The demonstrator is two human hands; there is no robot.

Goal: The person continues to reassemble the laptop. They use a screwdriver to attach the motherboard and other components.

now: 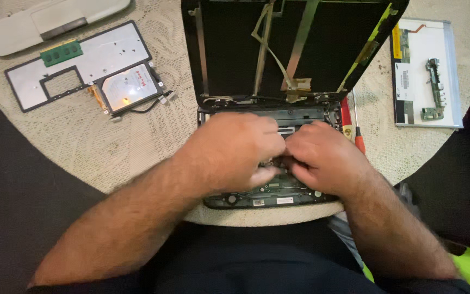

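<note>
A round table (110,147) with a pale lace-patterned cloth fills most of the frame, and at its lower centre sits the opened laptop (278,103), its dark lid shell standing up toward the top of the frame with the screen taken out, bare metal strips and flat cables showing inside. The laptop base (270,198) lies at the table's near edge, mostly hidden under my hands. At the right of the frame the removed screen panel (425,73) lies face down, its small circuit strip showing. At the upper left lie a grey cover plate (77,62) and, above it, a white casing piece (44,22). A hard drive (131,87) overlaps the plate's lower right corner, with a green memory stick (61,53) on the plate's top edge. A red-handled screwdriver (358,136) lies just right of the base. My left hand (237,149) and my right hand (322,155) are both down inside the base at the centre of the frame, fingers curled and meeting over a small part I cannot make out; whether either hand is actually pinching something I cannot tell.
</note>
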